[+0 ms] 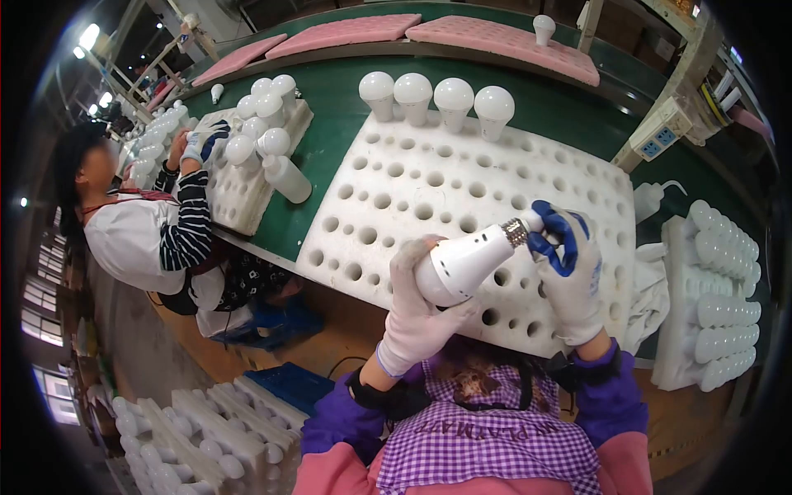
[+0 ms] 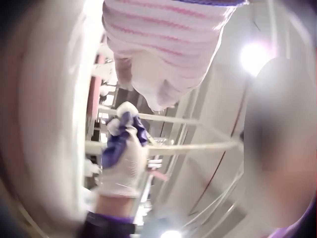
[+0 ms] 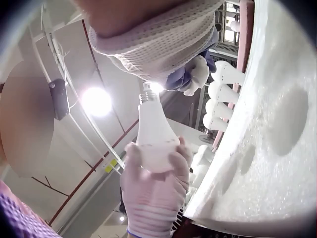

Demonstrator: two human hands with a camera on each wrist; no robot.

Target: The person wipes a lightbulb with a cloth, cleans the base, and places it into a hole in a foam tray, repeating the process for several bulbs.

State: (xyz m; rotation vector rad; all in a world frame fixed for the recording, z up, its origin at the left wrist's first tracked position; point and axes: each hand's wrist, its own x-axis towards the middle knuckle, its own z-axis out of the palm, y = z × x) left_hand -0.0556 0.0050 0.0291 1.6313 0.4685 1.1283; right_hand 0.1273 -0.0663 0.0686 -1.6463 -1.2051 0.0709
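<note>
My gloved left hand (image 1: 417,313) grips a white LED bulb (image 1: 469,262) by its rounded dome, with the metal screw base tilted up to the right. My right hand (image 1: 575,285), in a white glove with blue-coated fingers, is right at that screw base. Its curled fingers pinch a small white wad (image 3: 199,74), whose kind I cannot tell. Both hands are over a white foam tray (image 1: 450,200) full of round holes. Along the tray's far edge stand several bulbs (image 1: 454,103), domes up. In the left wrist view the bulb is hidden behind my left hand (image 2: 163,54).
To the left, another person (image 1: 136,235) works at a foam block holding bulbs, near a white bottle (image 1: 287,179). A rack of bulbs (image 1: 726,313), a spout bottle (image 1: 649,200) and a white cloth (image 1: 650,293) lie right. Pink foam sheets (image 1: 503,43) line the back; sockets (image 1: 660,140) hang on a post.
</note>
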